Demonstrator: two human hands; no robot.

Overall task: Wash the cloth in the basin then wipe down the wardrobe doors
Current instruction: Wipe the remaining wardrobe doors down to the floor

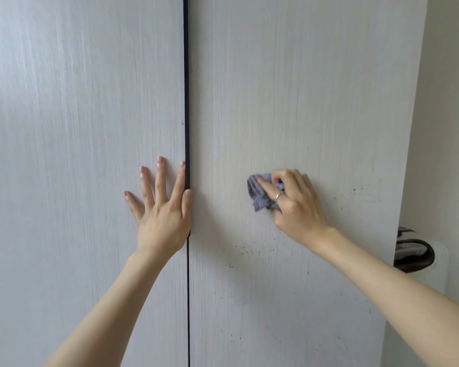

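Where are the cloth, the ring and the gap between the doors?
cloth [257, 193], head view, on its bunched folds left of the fingers.
ring [277, 196], head view, on the band.
gap [186, 102], head view, on the dark strip.

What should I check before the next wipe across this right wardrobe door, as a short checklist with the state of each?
1. Crumpled blue-grey cloth gripped by the right hand: ok.
2. Cloth pressed against the pale wood-grain right door: ok.
3. Left hand flat on the pale left door, bracing it: ok.
4. Left thumb at the dark gap between the doors, a possible pinch: not ok.
5. Dark specks below the cloth remain: not ok.
6. Cloth damp enough: cannot tell.
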